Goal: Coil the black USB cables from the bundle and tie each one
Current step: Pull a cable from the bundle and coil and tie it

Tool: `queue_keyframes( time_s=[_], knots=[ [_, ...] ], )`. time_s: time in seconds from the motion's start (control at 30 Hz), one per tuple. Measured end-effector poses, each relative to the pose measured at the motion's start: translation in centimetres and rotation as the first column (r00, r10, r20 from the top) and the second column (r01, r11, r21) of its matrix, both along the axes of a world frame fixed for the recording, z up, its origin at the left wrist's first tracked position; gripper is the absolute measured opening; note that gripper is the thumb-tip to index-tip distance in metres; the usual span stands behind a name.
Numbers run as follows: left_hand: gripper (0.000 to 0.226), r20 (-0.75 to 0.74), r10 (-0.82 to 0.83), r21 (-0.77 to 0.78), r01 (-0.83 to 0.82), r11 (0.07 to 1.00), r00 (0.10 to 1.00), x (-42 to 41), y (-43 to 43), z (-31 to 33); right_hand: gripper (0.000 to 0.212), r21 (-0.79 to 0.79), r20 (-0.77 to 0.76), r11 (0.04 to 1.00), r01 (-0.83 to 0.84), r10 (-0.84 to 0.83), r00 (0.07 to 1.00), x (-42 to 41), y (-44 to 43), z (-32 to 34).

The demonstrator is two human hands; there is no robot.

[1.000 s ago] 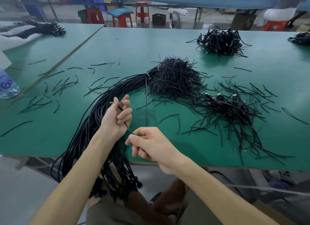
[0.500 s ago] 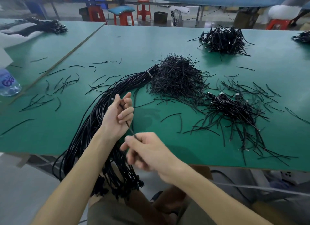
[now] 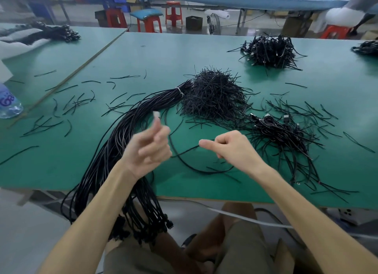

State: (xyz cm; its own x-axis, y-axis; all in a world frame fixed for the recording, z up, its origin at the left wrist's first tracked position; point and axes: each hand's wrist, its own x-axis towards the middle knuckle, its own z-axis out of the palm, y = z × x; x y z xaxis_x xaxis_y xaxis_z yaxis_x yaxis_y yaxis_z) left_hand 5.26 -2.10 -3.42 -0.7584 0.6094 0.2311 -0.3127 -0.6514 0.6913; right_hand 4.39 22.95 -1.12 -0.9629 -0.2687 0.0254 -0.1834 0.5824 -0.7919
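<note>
Bundle of black USB cables [image 3: 126, 134] runs beneath and left of the left hand [image 3: 149, 151], from its tied end beyond the grip to the near edge of the green table [image 3: 61, 161], where it hangs over. A heap of black ties [image 3: 214, 98] lies beyond both hands, and coiled cables [image 3: 282, 134] lie just right of the right hand [image 3: 233, 149]. The blurred left hand grips one end of a single cable [image 3: 204, 172], while the right pinches it between thumb and forefinger. The slack loops below the hands. Its silver plug [image 3: 156, 114] pokes above the left fingers.
</note>
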Motion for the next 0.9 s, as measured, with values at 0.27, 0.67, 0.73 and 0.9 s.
queue_keyframes(
  time_s=[0.27, 0.67, 0.73, 0.9],
  knots=[
    [0.049, -0.349, -0.055, -0.684, -0.214, 0.698, 0.935, 0.9, 2.7, -0.8, 0.061, -0.192, -0.138, 0.977, 0.091, -0.118, 0.983, -0.3, -3.5, 2.1],
    [0.065, -0.204, 0.253, -0.3, -0.306, 0.903, 0.946, -0.1, 2.0, -0.3, 0.05, -0.193, -0.26, 0.962, -0.191, 0.138, 0.956, 3.3, -7.2, -1.0],
    [0.071, -0.138, 0.279, -0.209, -0.303, 0.93, 0.95, -0.3, 1.8, -0.2, 0.052, -0.2, -0.204, 0.959, -0.201, 0.16, 0.966, 3.3, -6.7, -2.0],
    [0.066, 0.139, 0.3, -0.069, -0.293, 0.954, 0.944, 0.0, 1.1, -0.3, 0.059, -0.169, -0.082, 0.958, -0.232, 0.221, 0.972, 2.3, -5.6, -2.9]
  ],
)
